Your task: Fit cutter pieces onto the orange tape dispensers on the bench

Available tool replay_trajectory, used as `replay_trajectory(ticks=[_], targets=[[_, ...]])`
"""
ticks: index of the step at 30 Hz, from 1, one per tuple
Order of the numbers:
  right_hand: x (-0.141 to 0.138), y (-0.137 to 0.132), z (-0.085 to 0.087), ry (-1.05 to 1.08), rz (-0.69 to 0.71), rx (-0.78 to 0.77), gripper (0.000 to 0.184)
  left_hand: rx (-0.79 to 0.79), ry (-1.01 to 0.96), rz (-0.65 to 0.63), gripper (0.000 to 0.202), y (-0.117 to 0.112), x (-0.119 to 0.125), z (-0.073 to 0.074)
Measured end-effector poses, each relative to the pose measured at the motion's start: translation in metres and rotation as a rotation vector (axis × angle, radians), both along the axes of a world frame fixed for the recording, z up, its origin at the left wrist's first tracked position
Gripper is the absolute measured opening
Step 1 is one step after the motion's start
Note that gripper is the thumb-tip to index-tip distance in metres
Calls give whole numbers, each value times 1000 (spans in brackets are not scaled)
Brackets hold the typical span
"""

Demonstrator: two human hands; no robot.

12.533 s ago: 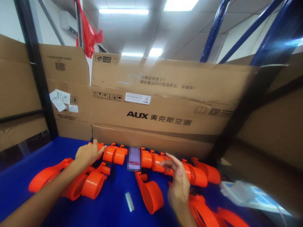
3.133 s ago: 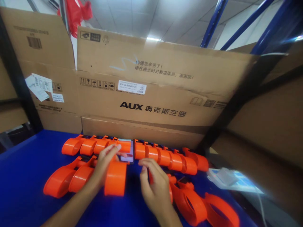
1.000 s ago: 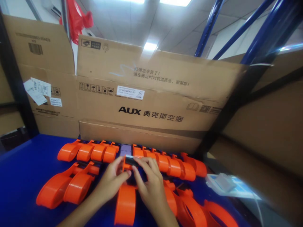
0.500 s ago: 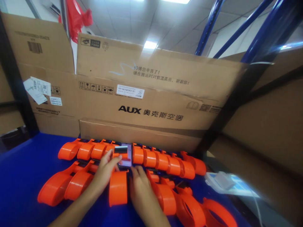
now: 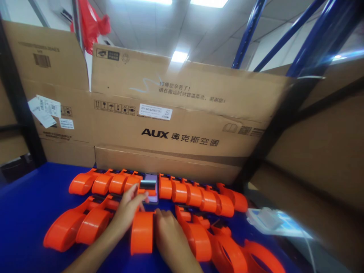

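An orange tape dispenser (image 5: pixel 142 231) lies lengthwise on the blue table (image 5: pixel 25 201) between my hands. My left hand (image 5: pixel 129 208) grips its front end near the black blade part (image 5: pixel 148 185). My right hand (image 5: pixel 167 235) rests against its right side with fingers curled. A phone (image 5: pixel 152 189) lies just beyond, in a gap of the back row of orange dispensers (image 5: pixel 196 195).
Two orange dispensers (image 5: pixel 76 225) lie left of my hands, several more (image 5: pixel 224 246) to the right. A tall AUX cardboard box (image 5: pixel 182 121) walls the back. A white and blue device (image 5: pixel 273 220) lies at right, by a black rack post (image 5: pixel 273 129).
Since a second ago both hands drew back from the blade end; the dispenser now lies flat in line with the left pair. My right hand slid down to its side.
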State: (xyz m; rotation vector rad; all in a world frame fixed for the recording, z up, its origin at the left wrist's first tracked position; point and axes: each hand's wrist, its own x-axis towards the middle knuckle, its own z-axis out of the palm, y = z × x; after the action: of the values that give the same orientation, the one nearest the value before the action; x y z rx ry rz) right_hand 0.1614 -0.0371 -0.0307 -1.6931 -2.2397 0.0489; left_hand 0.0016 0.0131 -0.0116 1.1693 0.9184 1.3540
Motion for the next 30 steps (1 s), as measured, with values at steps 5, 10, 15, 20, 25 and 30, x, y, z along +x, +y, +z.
replay_trajectory(ticks=[5, 10, 15, 20, 25, 30], targets=[[6, 0, 11, 230, -46, 81, 32, -7, -24, 6, 30, 2, -2, -1], [9, 3, 28, 723, 13, 222, 26, -29, -46, -8, 33, 1, -1, 0], [9, 1, 28, 1035, 55, 18, 28, -23, -14, -22, 38, -1, 2, -1], [12, 2, 22, 1416, 30, -62, 17, -15, -15, -37, 39, 0, 3, -5], [15, 9, 30, 1529, -1, 119, 31, -9, -29, -67, 38, -2, 3, -4], [15, 12, 29, 1516, -24, 160, 32, 4, -3, -96, 43, -5, 5, -6]])
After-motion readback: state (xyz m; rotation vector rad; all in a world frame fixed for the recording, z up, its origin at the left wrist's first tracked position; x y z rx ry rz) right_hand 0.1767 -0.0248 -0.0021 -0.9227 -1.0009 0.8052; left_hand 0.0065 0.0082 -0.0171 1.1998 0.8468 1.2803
